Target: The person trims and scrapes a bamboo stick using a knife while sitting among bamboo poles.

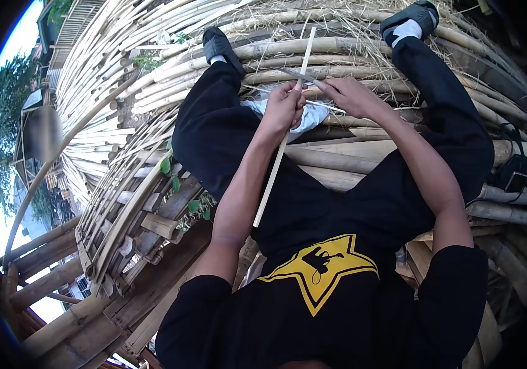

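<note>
My left hand (283, 109) is closed around a long, pale bamboo strip (271, 181), which runs from near my lap up past my fingers. In my right hand (351, 97) is the handle of a knife (296, 74), its thin blade pointing left and crossing the strip just above my left hand. Under my hands lies a crumpled pale plastic sheet (310, 119), partly hidden by them. Another thin strip slants down to the right below my right hand.
Bamboo poles (331, 45) lie under and around my spread legs, with straw shavings (362, 24) between the feet. A black device with a strap (514, 174) rests at the right. Stacked split bamboo (134, 209) and thick beams (67, 320) are at the left.
</note>
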The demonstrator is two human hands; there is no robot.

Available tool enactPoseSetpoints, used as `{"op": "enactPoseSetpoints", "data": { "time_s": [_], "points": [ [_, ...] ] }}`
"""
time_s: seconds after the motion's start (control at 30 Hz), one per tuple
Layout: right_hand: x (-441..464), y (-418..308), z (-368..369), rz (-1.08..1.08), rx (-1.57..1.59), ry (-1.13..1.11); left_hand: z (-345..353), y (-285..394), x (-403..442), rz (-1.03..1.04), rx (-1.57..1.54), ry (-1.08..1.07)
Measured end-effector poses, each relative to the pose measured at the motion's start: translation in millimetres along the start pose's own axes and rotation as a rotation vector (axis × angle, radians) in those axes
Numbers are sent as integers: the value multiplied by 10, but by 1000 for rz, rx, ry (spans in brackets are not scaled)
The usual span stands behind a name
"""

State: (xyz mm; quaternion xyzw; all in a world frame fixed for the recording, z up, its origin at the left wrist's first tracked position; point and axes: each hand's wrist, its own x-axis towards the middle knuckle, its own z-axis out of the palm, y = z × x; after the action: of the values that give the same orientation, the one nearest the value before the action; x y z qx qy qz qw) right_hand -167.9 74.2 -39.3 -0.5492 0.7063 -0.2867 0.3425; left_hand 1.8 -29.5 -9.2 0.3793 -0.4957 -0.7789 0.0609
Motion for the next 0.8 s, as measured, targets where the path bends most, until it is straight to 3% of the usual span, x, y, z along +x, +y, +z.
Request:
{"op": "enactPoseSetpoints", "data": {
  "time_s": [0.37, 0.43, 0.5, 0.53, 0.63, 0.73, 0.8],
  "points": [
    [70, 166, 94, -58, -119, 24, -31, -20, -39, -24, -41, 20],
    [244, 484, 45, 225, -101, 103, -33, -8, -177, -57, -37, 6],
    [329, 1277, -230, 247, -331, 144, -103, -21, -290, -82, -47, -59],
    [331, 1298, -259, 242, -316, 160, -134, 32, -302, -67, -55, -51],
    [228, 1220, -306, 364, -212, 282, -99, 88, -223, -36, -47, -30],
    [333, 891, -63, 214, -50, 286, 48, 39, -109, -22, 36, -11],
    [358, 598, 3, 357, 507, 72, 19, -4, -81, -11, 114, -36]
  ]
}}
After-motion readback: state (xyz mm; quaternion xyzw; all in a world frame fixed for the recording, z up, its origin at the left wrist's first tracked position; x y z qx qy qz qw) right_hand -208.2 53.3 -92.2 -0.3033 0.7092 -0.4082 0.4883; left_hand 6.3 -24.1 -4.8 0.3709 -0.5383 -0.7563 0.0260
